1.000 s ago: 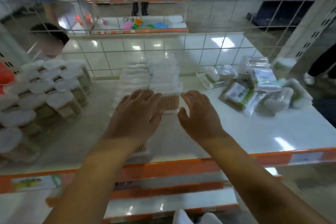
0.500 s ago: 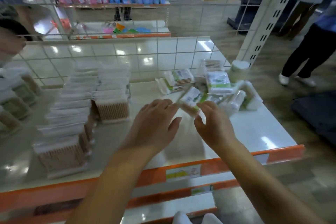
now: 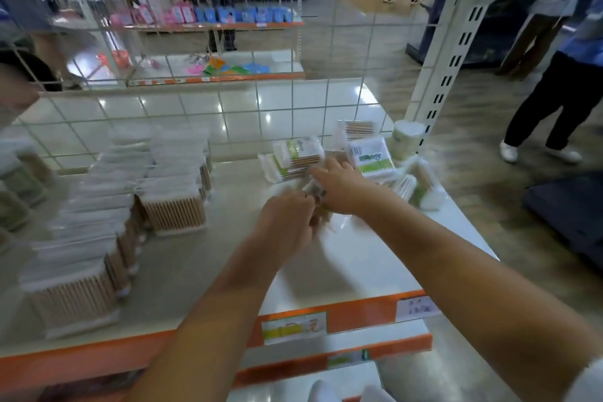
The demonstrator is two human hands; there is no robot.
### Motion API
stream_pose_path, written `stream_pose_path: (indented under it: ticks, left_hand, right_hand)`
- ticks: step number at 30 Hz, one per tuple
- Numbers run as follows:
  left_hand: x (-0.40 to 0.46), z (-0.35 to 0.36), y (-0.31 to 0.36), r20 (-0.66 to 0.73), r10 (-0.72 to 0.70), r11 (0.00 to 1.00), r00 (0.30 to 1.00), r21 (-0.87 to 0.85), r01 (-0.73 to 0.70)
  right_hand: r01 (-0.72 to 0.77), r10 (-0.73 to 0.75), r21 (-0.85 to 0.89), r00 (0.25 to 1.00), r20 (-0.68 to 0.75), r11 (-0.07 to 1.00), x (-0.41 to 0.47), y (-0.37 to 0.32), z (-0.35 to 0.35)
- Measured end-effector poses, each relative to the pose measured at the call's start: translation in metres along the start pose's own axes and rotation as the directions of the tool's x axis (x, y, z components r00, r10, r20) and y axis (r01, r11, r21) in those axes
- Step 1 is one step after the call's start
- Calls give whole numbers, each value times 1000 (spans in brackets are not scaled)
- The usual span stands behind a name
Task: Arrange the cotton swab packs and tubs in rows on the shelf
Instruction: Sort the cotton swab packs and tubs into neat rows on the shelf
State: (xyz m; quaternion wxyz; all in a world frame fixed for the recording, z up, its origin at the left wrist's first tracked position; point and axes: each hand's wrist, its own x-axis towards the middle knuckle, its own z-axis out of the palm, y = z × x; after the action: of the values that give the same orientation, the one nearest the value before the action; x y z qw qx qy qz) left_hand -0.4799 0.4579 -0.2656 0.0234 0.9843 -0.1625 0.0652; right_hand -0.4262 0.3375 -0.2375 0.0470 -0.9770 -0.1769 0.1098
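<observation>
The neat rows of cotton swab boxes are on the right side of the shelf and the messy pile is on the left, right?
Not quite, it's swapped. The head view shows the neat rows of cotton swab boxes on the left side of the shelf, and the messy pile on the right, by the hands.

White shelf (image 3: 359, 258); swab packs (image 3: 300, 157); boxes (image 3: 173, 206)

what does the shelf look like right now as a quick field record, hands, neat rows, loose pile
left hand: beside the right hand at a small blurred pack; grip unclear
right hand: reaching into the loose pile, over the same pack; grip unclear
neat rows: clear boxes of wooden-stick swabs, left half of the shelf
loose pile: green-and-white packs, unsorted, back right corner
round tub: upright by the slotted post
</observation>
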Motion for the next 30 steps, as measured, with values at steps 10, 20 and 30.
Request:
stream_pose_path:
  ticks: [10,20,30]
  left_hand:
    - [4,4,-1,54,-20,996,998,-88,25]
    - [-10,13,-9,-48,-47,900,998,-435,22]
    - [-16,-5,-2,111,-402,152,909,-971,186]
  right_hand:
    - [-6,6,11,1000,30,1000,2,3,4]
    - [124,68,384,891,-449,915,-28,-4,18]
    - [279,391,936,853,-345,216,-46,0,12]
